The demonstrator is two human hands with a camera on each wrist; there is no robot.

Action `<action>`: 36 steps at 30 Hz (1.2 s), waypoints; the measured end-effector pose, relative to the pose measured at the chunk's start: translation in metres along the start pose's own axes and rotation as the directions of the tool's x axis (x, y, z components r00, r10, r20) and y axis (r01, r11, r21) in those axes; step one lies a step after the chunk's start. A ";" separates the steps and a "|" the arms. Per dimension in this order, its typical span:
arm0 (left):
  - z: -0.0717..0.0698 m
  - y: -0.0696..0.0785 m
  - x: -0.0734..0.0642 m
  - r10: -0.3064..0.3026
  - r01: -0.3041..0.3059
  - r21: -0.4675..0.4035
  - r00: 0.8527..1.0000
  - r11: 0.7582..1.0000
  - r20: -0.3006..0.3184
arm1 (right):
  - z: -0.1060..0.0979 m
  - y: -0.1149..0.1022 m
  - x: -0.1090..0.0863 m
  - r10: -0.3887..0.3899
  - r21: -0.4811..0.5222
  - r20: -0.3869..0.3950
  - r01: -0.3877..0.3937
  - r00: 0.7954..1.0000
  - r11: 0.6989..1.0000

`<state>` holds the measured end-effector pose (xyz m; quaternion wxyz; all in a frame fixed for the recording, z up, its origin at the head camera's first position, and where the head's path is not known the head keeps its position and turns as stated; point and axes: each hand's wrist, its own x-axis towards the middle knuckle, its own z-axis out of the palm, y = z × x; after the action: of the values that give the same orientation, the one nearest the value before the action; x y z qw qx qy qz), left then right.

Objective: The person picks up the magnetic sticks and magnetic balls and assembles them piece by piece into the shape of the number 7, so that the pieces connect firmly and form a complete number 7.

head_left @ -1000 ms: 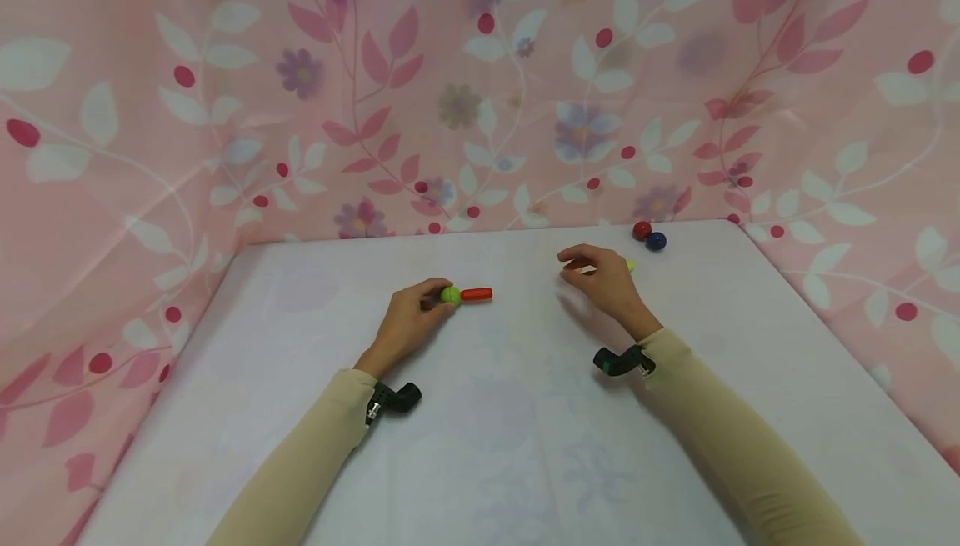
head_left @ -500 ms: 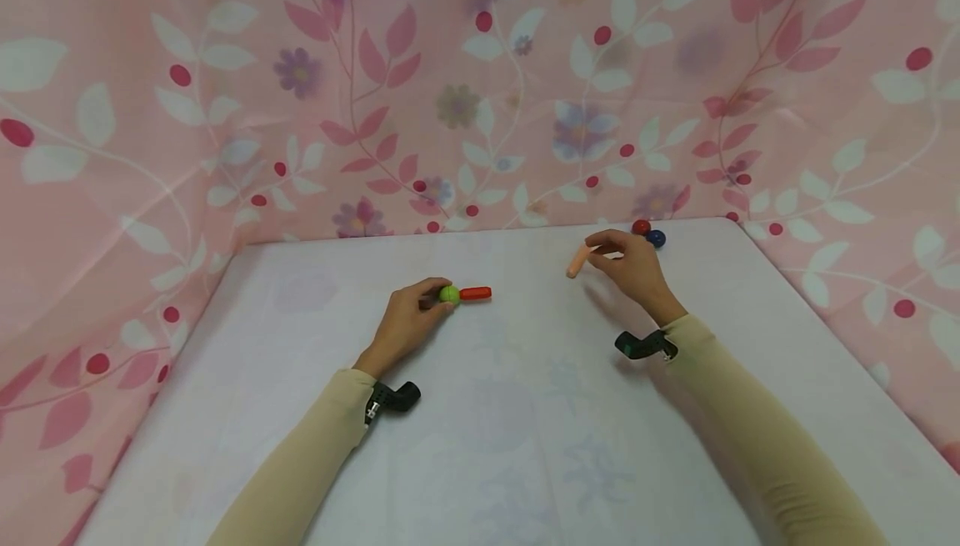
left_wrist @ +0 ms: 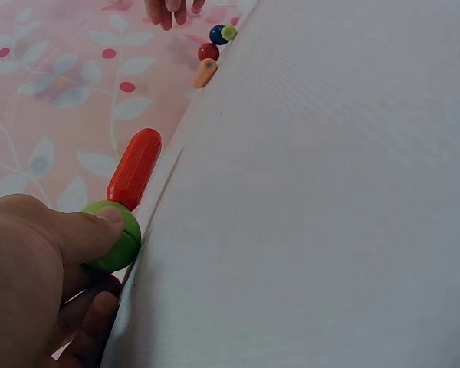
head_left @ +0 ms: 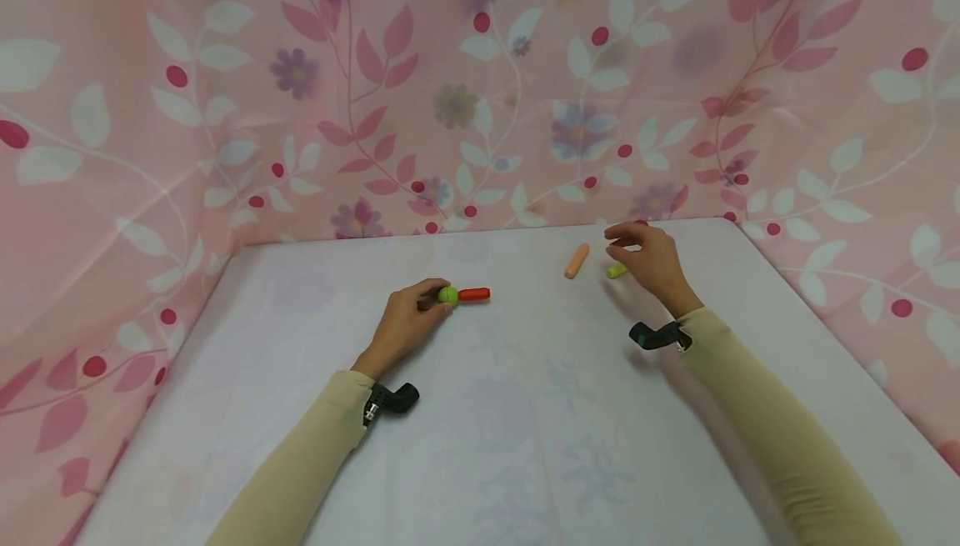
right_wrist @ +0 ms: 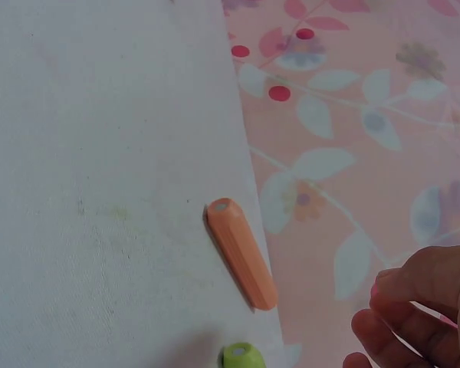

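My left hand (head_left: 405,317) pinches a green ball (head_left: 448,296) between thumb and fingers at the middle left of the table. A red faceted stick (head_left: 475,294) points right from that ball; in the left wrist view its end meets the ball (left_wrist: 123,249). Over the back right of the table hovers my right hand (head_left: 651,261), fingers loosely bent and holding nothing. Just beneath it lies a yellow-green stick (head_left: 617,270), partly hidden by the hand. An orange stick (head_left: 577,261) with a hole in its end lies to the left, apart from the hand.
A blue ball (left_wrist: 219,34) and a red ball (left_wrist: 208,51) sit toward the far side in the left wrist view; my right hand mostly hides them from the head camera. A white cloth covers the table (head_left: 480,446). A pink floral curtain (head_left: 450,71) rises behind its back edge.
My right hand carried the orange stick, set it down on the table and let go, then shifted right toward the yellow-green stick. The left hand, green ball and red stick stayed put.
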<state>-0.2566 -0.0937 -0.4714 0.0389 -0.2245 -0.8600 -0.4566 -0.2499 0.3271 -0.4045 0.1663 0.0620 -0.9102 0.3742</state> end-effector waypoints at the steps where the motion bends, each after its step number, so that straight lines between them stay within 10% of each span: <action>1: 0.000 0.000 0.000 0.000 0.000 0.002 1.000 1.000 0.000 | -0.001 0.001 0.000 0.012 -0.008 -0.001 -0.012 1.000 1.000; 36: -0.002 0.001 -0.004 0.005 -0.005 -0.026 1.000 1.000 0.000 | -0.036 0.034 0.002 0.169 -0.085 -0.009 -0.170 0.986 0.982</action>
<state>-0.2532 -0.0962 -0.4710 0.0371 -0.2273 -0.8535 -0.4674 -0.2505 0.3760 -0.4024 0.1372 -0.0232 -0.9273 0.3476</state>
